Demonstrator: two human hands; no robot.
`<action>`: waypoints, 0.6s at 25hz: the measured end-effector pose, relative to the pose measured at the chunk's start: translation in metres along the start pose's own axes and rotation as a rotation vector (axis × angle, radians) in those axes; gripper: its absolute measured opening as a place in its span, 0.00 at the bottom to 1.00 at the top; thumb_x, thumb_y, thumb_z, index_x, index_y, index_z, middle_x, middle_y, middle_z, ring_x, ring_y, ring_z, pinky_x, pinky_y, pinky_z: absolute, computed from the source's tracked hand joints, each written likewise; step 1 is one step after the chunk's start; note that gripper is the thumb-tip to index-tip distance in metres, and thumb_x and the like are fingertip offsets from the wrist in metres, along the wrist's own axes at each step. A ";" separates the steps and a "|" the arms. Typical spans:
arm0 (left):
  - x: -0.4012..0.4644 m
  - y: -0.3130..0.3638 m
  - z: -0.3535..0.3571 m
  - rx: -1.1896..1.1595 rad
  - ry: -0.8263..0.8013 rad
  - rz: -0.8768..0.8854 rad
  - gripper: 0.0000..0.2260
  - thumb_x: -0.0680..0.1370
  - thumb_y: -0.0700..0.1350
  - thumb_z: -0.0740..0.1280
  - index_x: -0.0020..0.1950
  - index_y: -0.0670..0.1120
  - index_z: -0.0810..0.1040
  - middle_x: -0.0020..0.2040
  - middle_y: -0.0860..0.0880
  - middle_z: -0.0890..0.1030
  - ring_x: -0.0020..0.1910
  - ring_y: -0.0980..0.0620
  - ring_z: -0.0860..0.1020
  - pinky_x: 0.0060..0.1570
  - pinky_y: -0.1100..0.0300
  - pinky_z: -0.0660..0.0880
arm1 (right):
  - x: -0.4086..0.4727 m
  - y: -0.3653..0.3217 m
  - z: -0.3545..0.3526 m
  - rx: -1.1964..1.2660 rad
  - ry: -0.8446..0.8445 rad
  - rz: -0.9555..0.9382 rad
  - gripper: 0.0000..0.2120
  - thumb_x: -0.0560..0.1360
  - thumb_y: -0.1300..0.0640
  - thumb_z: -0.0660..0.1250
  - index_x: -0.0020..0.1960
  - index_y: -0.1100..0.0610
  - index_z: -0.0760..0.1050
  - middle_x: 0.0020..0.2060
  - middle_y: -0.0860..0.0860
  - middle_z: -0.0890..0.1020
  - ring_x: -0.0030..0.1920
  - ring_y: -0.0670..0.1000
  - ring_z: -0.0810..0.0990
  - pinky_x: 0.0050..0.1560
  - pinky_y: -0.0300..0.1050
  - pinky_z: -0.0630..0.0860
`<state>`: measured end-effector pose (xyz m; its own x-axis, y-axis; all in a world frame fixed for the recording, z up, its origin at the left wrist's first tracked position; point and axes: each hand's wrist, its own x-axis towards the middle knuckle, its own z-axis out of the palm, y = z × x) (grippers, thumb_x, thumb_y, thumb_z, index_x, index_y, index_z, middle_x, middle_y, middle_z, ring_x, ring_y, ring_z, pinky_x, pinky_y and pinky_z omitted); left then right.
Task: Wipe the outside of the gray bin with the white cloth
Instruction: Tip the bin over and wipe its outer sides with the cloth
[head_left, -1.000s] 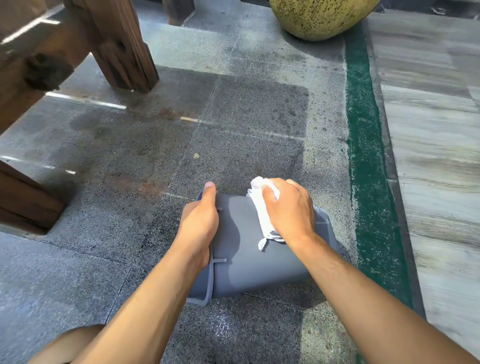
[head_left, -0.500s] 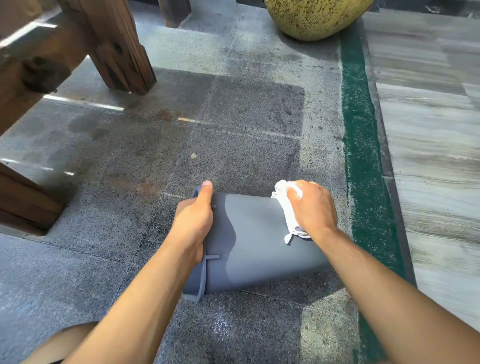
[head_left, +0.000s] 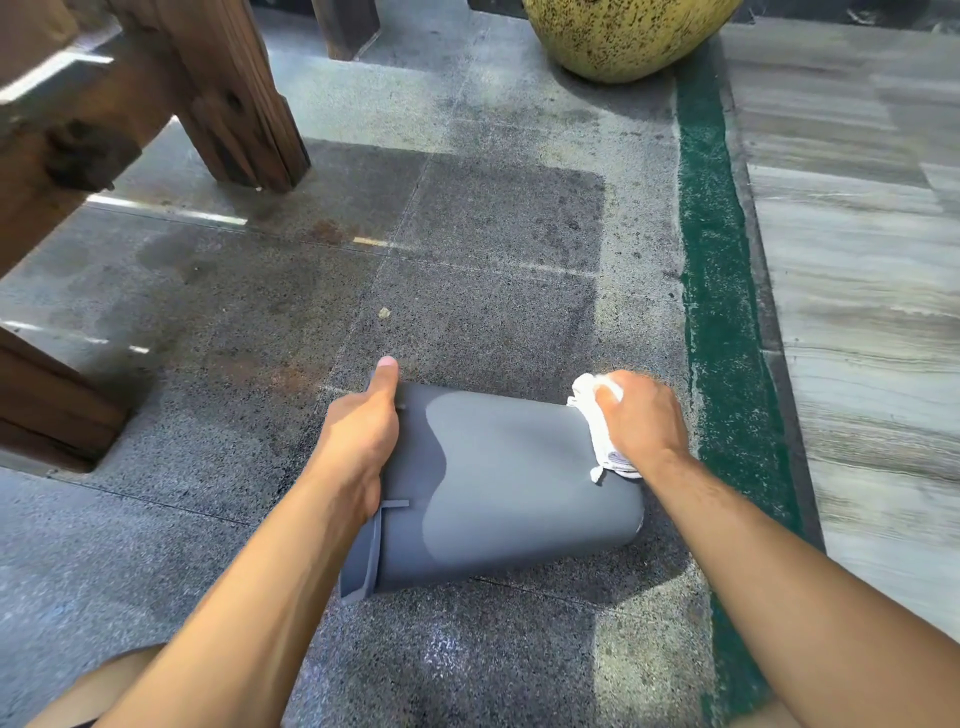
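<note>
Right hand (head_left: 641, 423) grips the bunched white cloth (head_left: 597, 428), fingers curled round it, and presses it on the gray bin (head_left: 514, 483) at the bin's closed end, about 3 o'clock from the bin's middle. Left hand (head_left: 358, 447) holds the bin's rimmed open end at about 9 o'clock, thumb stretched along the rim toward 12 o'clock and fingers wrapped out of sight. That bin lies on its side on the speckled stone floor (head_left: 467, 291), mouth facing 9 o'clock; its inside is hidden from this view, so I cannot tell what it holds. At 1 o'clock, well apart, stands a yellow speckled pot (head_left: 623, 36), its opening out of frame. Dark wooden posts (head_left: 228, 98) rise at 10 o'clock, and a green strip (head_left: 711, 260) runs along the floor at 3 o'clock.
</note>
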<state>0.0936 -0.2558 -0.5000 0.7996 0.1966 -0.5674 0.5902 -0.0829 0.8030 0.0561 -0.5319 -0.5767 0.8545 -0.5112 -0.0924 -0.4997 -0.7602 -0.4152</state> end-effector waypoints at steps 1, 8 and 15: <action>0.001 0.000 -0.002 -0.001 0.002 0.017 0.25 0.79 0.65 0.65 0.51 0.42 0.81 0.41 0.45 0.85 0.33 0.49 0.84 0.34 0.57 0.83 | 0.001 0.003 0.001 -0.013 -0.007 0.007 0.13 0.82 0.50 0.63 0.60 0.54 0.82 0.51 0.58 0.85 0.48 0.60 0.81 0.47 0.50 0.79; 0.006 -0.002 -0.012 -0.046 -0.008 0.012 0.21 0.79 0.64 0.66 0.46 0.45 0.78 0.43 0.43 0.82 0.37 0.45 0.81 0.39 0.55 0.78 | -0.008 0.051 0.016 -0.119 -0.209 0.167 0.11 0.83 0.55 0.63 0.60 0.52 0.82 0.38 0.53 0.83 0.35 0.52 0.79 0.33 0.42 0.73; 0.006 0.008 -0.014 -0.014 -0.007 0.036 0.26 0.76 0.69 0.65 0.46 0.46 0.81 0.39 0.48 0.86 0.33 0.49 0.83 0.37 0.55 0.80 | 0.000 0.051 -0.010 -0.060 -0.039 0.224 0.15 0.83 0.54 0.65 0.68 0.58 0.77 0.40 0.55 0.82 0.36 0.55 0.83 0.35 0.49 0.82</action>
<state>0.1010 -0.2413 -0.4944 0.8211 0.1872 -0.5392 0.5594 -0.0761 0.8254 0.0288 -0.5746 -0.5891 0.7254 -0.6549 -0.2117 -0.6842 -0.6525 -0.3258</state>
